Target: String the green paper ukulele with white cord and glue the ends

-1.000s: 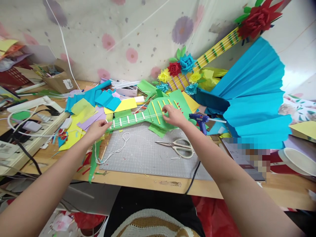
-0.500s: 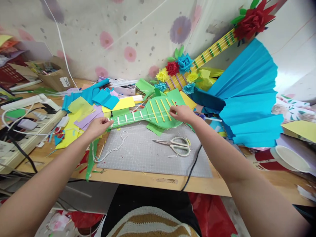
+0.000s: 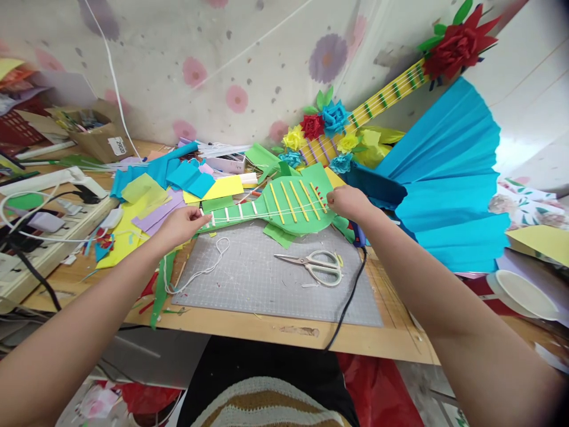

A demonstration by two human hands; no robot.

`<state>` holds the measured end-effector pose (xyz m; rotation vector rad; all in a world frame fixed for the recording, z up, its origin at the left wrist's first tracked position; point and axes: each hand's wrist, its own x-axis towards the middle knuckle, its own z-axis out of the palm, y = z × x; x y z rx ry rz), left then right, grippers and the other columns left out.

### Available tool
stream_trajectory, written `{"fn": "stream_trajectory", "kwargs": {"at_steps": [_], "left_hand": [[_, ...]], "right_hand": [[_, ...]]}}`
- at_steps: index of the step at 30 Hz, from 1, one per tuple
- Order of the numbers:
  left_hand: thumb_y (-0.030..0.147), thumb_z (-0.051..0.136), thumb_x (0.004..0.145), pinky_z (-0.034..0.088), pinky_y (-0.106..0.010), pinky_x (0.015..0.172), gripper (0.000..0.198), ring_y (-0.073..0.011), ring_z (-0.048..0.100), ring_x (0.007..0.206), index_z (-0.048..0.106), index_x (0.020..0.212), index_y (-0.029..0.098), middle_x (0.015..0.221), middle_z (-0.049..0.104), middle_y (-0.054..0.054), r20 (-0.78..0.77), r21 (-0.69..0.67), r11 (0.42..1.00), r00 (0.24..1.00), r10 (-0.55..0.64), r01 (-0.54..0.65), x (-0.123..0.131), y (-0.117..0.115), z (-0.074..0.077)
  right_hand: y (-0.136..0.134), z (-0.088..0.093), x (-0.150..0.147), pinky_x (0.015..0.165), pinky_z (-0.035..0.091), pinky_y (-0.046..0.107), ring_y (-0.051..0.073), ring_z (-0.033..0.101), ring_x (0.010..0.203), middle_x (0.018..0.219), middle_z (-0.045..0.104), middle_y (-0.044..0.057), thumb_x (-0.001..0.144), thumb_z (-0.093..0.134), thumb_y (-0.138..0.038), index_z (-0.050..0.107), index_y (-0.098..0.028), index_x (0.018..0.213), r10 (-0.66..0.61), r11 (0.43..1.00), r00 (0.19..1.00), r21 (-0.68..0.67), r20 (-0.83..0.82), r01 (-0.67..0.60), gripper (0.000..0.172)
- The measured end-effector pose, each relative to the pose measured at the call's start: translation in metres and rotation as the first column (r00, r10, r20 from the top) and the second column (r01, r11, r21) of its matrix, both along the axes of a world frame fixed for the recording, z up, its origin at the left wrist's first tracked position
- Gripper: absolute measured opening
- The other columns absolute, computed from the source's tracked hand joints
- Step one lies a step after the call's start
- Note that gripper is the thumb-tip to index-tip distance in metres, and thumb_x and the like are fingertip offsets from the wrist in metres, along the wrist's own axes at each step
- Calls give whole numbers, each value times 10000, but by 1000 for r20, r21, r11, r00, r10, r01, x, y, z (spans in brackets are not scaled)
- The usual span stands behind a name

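The left hand [image 3: 185, 224] pinches the lute [image 3: 296, 220] by its neck [image 3: 233, 215], the right hand [image 3: 349, 203] grasps string [image 3: 291, 212], and scissors [image 3: 309, 261] lie this side of the right grip.

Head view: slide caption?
Left hand and right hand at opposite ends of a green, lute-shaped paper craft with yellow bars.

pale wall covering [image 3: 151, 89], printed with pink and purple flowers, rises behind the wooden table [image 3: 382, 341] i view remotely, its front edge scuffed; at right, a plainer whitish wall [image 3: 533, 89].
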<state>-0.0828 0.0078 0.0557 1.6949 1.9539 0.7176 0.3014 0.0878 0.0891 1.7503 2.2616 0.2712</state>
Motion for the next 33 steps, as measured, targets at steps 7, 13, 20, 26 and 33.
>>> {"fn": "stream_trajectory", "kwargs": {"at_steps": [7,13,20,26,33], "left_hand": [[453,551,671,248,-254,493,321,-105,349,491,415,533,197,484,373,45,-9,-57,997,999,44,-44,2,-3,-4],[505,541,656,243,-255,484,349,-108,350,480,422,534,201,470,374,43,-24,-70,997,999,26,-27,0,1,-13],[500,544,643,240,-256,477,336,-111,347,463,418,534,208,455,376,43,-16,-73,997,999,34,-35,-11,2,-19],[511,552,649,249,-257,475,351,-114,368,461,429,524,207,462,401,39,-89,-79,994,994,66,-73,-21,5,-24],[504,558,661,268,-262,468,332,-127,406,462,480,531,209,459,443,28,-168,-137,986,983,74,-97,-26,6,-24]], "right_hand": [[12,-3,7,710,417,320,293,554,1044,1044,674,161,795,609,-271,650,-146,1107,-48,999,999,-21,17,48,339],[36,-15,15,696,400,279,233,597,935,1057,663,130,774,625,-243,626,-147,1105,50,997,996,-57,-73,-54,345],[45,-23,18,670,418,274,220,610,878,1004,679,96,720,597,-171,644,-173,1071,53,993,983,-99,-175,-71,355],[35,-20,14,707,452,275,208,624,908,1020,696,69,698,491,-55,611,-186,1146,-30,992,947,-127,-319,-11,482],[9,-18,-21,739,427,359,313,513,1082,1191,573,186,782,432,-68,539,-126,1244,20,992,977,129,-213,8,479]]}}
